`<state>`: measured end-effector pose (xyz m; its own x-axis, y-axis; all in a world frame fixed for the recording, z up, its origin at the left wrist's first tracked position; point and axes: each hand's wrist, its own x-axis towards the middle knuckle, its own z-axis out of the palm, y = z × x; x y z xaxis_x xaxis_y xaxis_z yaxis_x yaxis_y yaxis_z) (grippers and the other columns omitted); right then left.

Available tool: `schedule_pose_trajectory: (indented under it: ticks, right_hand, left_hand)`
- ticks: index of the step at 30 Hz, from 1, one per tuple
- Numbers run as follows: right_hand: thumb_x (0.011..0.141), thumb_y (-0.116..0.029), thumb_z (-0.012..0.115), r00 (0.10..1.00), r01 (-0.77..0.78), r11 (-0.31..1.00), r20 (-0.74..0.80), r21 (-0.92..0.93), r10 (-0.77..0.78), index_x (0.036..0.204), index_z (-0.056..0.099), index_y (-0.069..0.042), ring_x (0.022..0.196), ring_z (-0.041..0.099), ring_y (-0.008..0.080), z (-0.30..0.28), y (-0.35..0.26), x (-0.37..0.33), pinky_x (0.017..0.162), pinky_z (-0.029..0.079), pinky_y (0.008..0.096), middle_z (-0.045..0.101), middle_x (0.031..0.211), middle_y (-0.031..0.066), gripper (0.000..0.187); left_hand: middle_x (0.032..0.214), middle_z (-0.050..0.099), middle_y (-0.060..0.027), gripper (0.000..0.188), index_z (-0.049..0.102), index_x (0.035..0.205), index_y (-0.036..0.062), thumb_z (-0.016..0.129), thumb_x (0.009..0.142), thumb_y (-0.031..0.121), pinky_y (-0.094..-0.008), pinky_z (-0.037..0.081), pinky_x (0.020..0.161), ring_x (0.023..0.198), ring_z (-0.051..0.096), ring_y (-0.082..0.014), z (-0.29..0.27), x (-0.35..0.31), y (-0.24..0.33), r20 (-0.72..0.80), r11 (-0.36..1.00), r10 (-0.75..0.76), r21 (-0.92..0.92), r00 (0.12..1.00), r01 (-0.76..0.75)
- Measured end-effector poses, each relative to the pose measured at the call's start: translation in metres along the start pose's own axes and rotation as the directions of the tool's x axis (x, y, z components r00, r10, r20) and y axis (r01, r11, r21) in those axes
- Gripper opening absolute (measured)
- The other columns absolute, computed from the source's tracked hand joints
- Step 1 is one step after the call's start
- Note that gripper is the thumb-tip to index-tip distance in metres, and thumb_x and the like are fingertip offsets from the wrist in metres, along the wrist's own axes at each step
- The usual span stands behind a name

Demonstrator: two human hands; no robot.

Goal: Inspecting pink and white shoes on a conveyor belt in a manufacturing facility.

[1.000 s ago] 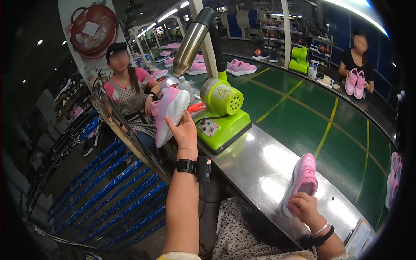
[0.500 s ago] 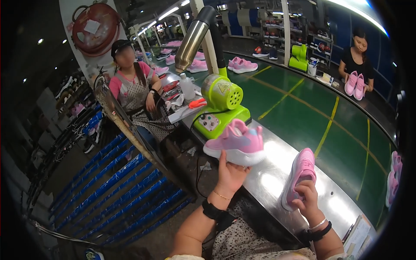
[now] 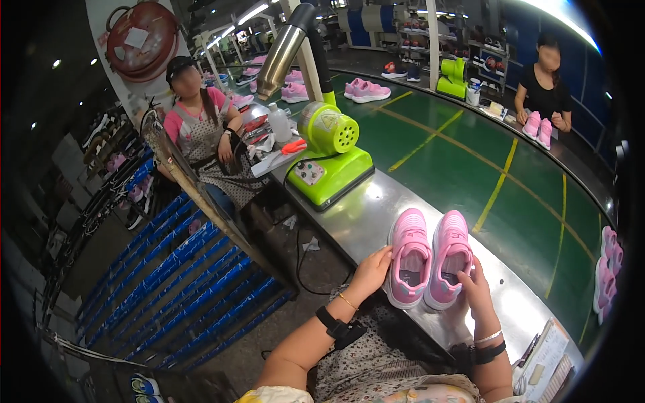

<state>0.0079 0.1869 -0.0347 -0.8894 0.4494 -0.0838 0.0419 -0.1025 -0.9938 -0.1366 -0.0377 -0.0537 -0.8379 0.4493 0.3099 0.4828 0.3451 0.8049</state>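
Observation:
Two pink sneakers (image 3: pixel 410 235) with white soles stand side by side on the metal worktop, toes pointing away from me. My left hand (image 3: pixel 372 271) grips the outer side of the left sneaker, its fingertips against the upper and sole. On the right sneaker (image 3: pixel 451 232), my right hand (image 3: pixel 476 289) holds the outer side near the heel, with the thumb at the collar opening. Part of the right fingers is hidden behind that shoe. Dark insoles show inside both openings.
Beyond the sneakers stands a lime-green hot-air blower (image 3: pixel 329 181) with a metal nozzle. A green conveyor belt (image 3: pixel 430 161) with yellow lines runs past the worktop (image 3: pixel 376 215). Blue-tubed racks (image 3: pixel 181 269) are at left. Two co-workers sit farther off; a clipboard (image 3: pixel 547 356) lies near right.
The left sneaker, held up in my left hand before, now stands on the worktop beside the right one. My right hand has shifted from inside its shoe's opening to the outer side.

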Motion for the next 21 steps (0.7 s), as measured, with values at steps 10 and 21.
schedule_pose_trajectory:
  ticks: [10,21]
  right_hand:
    - [0.08,-0.002,0.049,0.998,-0.052,0.841,-0.006,0.539,0.065,0.127,0.044,-0.002,0.09,0.058,0.014,-0.006,0.006,-0.001,0.078,0.047,0.026,0.059,0.107,0.0077,0.047]
    - [0.087,-0.003,0.046,0.981,-0.185,0.515,0.186,0.837,0.049,0.138,0.031,-0.006,0.114,0.05,0.019,0.003,0.01,-0.035,0.097,0.041,0.0334,0.046,0.13,0.008,0.054]
  left_hand:
    - [0.107,0.059,-0.012,0.039,0.049,0.119,-0.0024,0.052,0.082,0.008,-0.0313,0.048,0.08,0.094,0.059,-0.0204,-0.013,-0.016,0.018,0.351,0.518,-0.324,-0.711,0.879,0.475]
    - [0.127,0.048,-0.0115,0.044,0.037,0.133,0.0007,0.044,0.091,0.014,-0.0361,0.041,0.097,0.115,0.049,-0.0232,0.011,-0.042,0.022,0.446,0.033,-0.206,-0.886,0.871,0.462]
